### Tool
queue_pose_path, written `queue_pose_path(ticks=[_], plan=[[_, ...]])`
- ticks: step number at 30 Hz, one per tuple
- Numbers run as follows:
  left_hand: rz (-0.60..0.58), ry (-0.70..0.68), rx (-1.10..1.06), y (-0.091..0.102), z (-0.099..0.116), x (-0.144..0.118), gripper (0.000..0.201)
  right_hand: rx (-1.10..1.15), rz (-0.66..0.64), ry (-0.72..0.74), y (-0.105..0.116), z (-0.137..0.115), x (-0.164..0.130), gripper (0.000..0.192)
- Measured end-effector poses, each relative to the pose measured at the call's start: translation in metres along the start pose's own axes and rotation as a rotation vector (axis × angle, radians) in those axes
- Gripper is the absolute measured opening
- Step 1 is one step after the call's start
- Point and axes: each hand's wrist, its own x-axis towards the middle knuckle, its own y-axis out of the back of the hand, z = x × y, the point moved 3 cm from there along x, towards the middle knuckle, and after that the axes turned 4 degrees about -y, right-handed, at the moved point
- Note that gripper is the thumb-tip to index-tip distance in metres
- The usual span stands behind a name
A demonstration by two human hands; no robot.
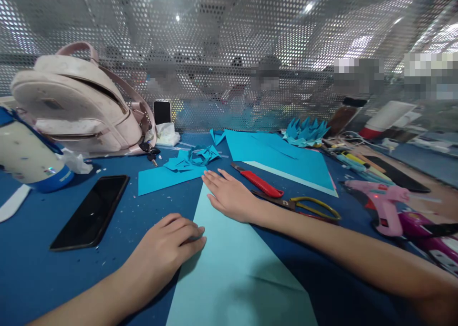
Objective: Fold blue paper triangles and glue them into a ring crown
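A long sheet of pale blue paper [229, 273] runs from the near edge of the view up the middle of the blue table. My right hand [231, 194] lies flat on its narrow far end, fingers stretched out. At the sheet's left edge rests my left hand [171, 242], fingers loosely bent and thumb apart, with nothing visible in it. Just beyond my right fingertips is a strip of brighter blue paper [168, 179], with folded blue paper pieces [195, 158] at its far edge. A red utility knife [261, 182] and yellow-handled scissors [307, 207] lie beside my right hand and forearm.
Larger blue sheets [279, 152] and a spiky blue paper piece [307, 132] lie at the back. Rightward are a pink glue gun [384, 202] and a black slab [397, 173]. Leftward are a phone [91, 214], a bottle [32, 154] and a backpack [86, 106]. Perforated metal mesh [214, 44] stands behind.
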Motion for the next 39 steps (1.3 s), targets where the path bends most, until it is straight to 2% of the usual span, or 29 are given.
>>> queue_pose_path(ticks=[11,20,25,29,33,39], plan=[[-0.012,0.000,0.008,0.000,0.000,0.000,0.025,0.065,-0.033,0.002,0.000,0.000,-0.012,0.058],[-0.016,0.011,-0.018,-0.001,0.000,-0.001,0.024,0.013,-0.058,-0.024,0.014,-0.004,-0.061,0.054],[-0.017,0.029,-0.021,-0.001,0.000,-0.001,0.025,-0.113,0.013,-0.005,0.012,-0.005,-0.097,0.051],[-0.033,0.020,-0.049,0.000,0.001,-0.002,0.026,-0.236,0.162,0.021,0.012,-0.012,-0.128,0.046],[-0.046,0.049,-0.074,-0.001,0.000,-0.005,0.029,-0.297,0.300,-0.043,0.018,-0.023,-0.154,0.044],[-0.042,0.046,-0.096,-0.002,0.000,-0.005,0.026,-0.333,0.317,-0.072,0.027,-0.034,-0.183,0.044]])
